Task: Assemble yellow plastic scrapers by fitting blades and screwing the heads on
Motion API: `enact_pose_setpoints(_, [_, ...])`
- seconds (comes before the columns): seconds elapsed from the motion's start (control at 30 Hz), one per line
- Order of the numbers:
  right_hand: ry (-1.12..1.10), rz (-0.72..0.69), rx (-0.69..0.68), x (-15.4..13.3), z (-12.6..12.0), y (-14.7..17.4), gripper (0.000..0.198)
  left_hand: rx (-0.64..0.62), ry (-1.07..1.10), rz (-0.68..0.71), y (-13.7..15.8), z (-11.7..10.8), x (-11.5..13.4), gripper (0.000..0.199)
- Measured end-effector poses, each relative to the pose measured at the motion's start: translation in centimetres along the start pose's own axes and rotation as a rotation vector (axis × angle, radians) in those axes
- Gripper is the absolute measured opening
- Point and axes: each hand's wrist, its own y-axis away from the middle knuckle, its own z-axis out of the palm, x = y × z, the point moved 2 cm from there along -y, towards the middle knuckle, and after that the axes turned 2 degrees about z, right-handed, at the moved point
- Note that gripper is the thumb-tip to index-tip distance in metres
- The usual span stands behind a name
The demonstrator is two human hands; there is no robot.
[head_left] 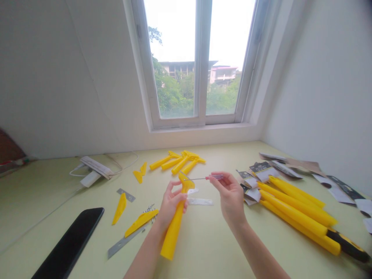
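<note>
My left hand (171,203) is wrapped round a yellow scraper handle (172,240), its head tilted up and away from me. A thin metal edge shows at the head. In my right hand (231,197) is a small screwdriver (213,177) with a reddish, clear handle, held sideways between the fingers. Its shaft points left, and the tip reaches the scraper's head; whether it sits in a screw is too small to tell. Beneath the head lies a whitish strip (200,202) on the table. Left of my left hand are small screws (149,209), a yellow blade cover (141,223) and a grey blade (124,244).
Several yellow scraper handles (181,161) lie at the back. On the right are packaged yellow scrapers (296,205) and cardboard packets (302,164). A black phone (71,242) is at the front left, near a power strip (95,167) with cables. Yellow pieces (138,176) lie left of centre.
</note>
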Motion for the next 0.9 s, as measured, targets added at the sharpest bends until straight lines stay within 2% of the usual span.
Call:
enact_pose_setpoints(0.1, [0.022, 0.001, 0.026, 0.0, 0.0, 0.1, 0.02, -0.015, 0.012, -0.016, -0.1, 0.0, -0.4, 0.04])
enact_pose_setpoints(0.23, [0.185, -0.071, 0.031, -0.6, 0.2, 0.4, 0.019, -0.042, 0.016, -0.025, -0.2, 0.0, -0.8, 0.039])
enact_pose_setpoints(0.47, [0.296, -0.122, -0.104, -1.1, 0.1, 0.6, 0.009, -0.103, 0.08, -0.094, -0.6, -0.4, -1.6, 0.042])
enact_pose_setpoints(0.63, [0.377, -0.203, -0.173, -1.7, 0.4, 1.0, 0.011, -0.114, 0.088, -0.117, -0.6, -0.2, -2.0, 0.042])
enact_pose_setpoints(0.9, [0.495, -0.32, -0.113, -2.1, 0.3, 1.0, 0.017, -0.118, 0.071, -0.118, -0.6, -0.2, -1.8, 0.041])
